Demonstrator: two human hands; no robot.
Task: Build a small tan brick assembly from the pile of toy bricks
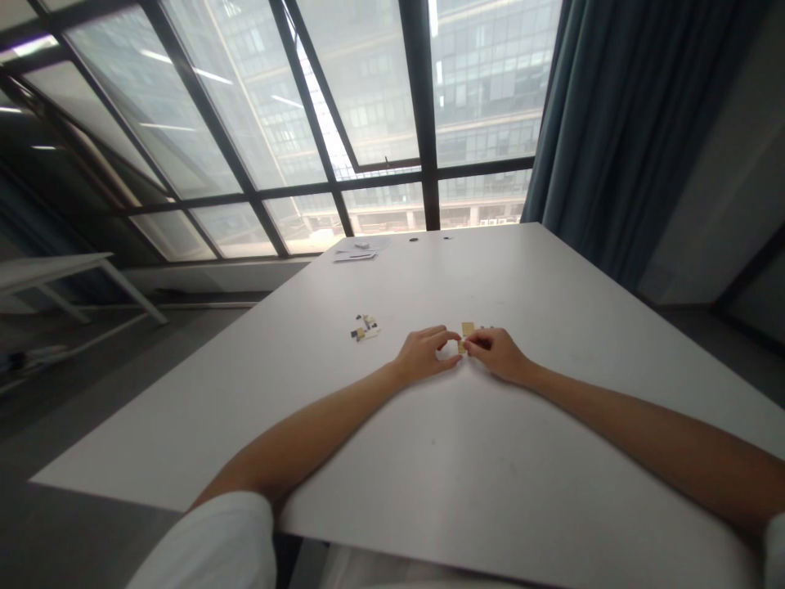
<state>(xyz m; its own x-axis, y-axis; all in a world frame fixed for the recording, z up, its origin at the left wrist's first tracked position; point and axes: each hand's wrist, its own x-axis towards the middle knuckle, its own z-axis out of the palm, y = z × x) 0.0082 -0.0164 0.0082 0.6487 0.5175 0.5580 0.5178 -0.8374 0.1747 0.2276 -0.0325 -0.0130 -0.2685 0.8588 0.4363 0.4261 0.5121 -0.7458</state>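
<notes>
My left hand (428,353) reaches in from the left, with thumb and index finger curved around a small tan studded toy-brick plate (462,348) and closed at its edges. Against that plate my right hand (498,353) pinches thumb and fingers together. Whatever lies in this pinch is too small and covered to make out. Just beyond the fingertips is a second tan studded plate (468,327). Tiny grey pieces show in part behind the right hand. To the left of both hands, a loose pile of small toy bricks (366,328) in tan, white and black lies on the table.
The white table (343,458) runs from my body to the windows. Papers (356,255) lie at its far left corner, with a dark round item (413,240) at the far edge. A blue curtain (589,164) hangs on the right; another table (55,270) stands left.
</notes>
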